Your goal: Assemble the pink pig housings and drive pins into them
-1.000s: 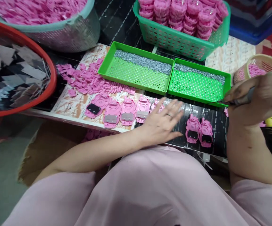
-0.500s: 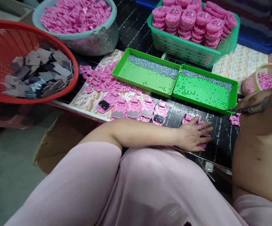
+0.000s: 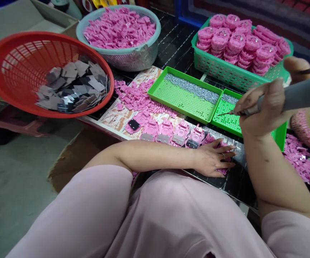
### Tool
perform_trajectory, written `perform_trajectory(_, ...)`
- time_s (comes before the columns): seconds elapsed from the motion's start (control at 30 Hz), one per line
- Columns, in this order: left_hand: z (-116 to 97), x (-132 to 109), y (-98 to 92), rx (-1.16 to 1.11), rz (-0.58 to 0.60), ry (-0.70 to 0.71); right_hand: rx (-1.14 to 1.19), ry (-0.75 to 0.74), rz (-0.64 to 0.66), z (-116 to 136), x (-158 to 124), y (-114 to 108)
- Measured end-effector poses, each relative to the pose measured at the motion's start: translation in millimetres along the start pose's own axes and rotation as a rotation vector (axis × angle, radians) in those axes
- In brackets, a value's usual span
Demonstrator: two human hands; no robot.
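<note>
My left hand point(image 3: 213, 159) lies flat with fingers spread over pink plastic parts point(image 3: 211, 139), covering most of them. Beside it, to the left, runs a row of several pink plastic housings point(image 3: 180, 133), most with a grey or black plate on the lower half. In my right hand point(image 3: 262, 109) is a grey power screwdriver point(image 3: 305, 92), its thin bit pointing left. The bit is over the right green tray point(image 3: 280, 138), which holds small silvery screws at its far side; my forearm hides part of that tray.
A second green tray point(image 3: 181, 104) of screws adjoins. Loose pink pieces point(image 3: 137, 96) lie behind the row, others point(image 3: 302, 161) at right. Around stand a red basket point(image 3: 17, 71) of plates, a bluish basket point(image 3: 133, 57) of pink pieces and a teal basket point(image 3: 211, 68) of stacked pink housings.
The view has shifted. My right hand has brought the screwdriver up and left, over the right tray. My left hand and the pink parts under it have slid left, up against the row.
</note>
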State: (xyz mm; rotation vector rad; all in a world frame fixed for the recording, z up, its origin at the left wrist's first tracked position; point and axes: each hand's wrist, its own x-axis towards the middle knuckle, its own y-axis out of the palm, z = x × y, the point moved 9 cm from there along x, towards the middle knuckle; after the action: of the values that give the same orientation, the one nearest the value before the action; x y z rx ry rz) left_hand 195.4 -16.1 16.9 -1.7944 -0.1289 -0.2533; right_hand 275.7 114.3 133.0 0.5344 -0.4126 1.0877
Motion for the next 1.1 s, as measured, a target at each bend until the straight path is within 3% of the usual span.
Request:
perform_trajectory(0.1,0,2,0.3,-0.01,-0.015,0.004,-0.021,-0.167,-0.042,1,-4,19)
perform_trajectory(0.3,-1,4,-5.9,-0.032,-0.053,0.02,-0.048,-0.104,0.029,-22,-12,29)
perform_trajectory(0.47,-3,-9,-33.1,0.022,-0.125,-0.007,-0.02,-0.081,0.037,-28,-12,27)
perform_trajectory(0.67,31,-49,-68.4,0.163,-0.223,-0.267,-0.051,-0.046,0.057,-27,-17,30)
perform_trajectory(0.83,50,-70,-64.3,0.234,-0.21,-0.413,-0.074,-0.084,0.053,-25,-21,35)
perform_trajectory(1.0,43,-67,-54.1,0.179,-0.175,-0.386,-0.033,-0.144,-0.024,9,-10,32)
perform_trajectory(1.1,41,-63,-51.0,0.151,-0.155,-0.368,-0.033,-0.129,0.127,39,-10,38)
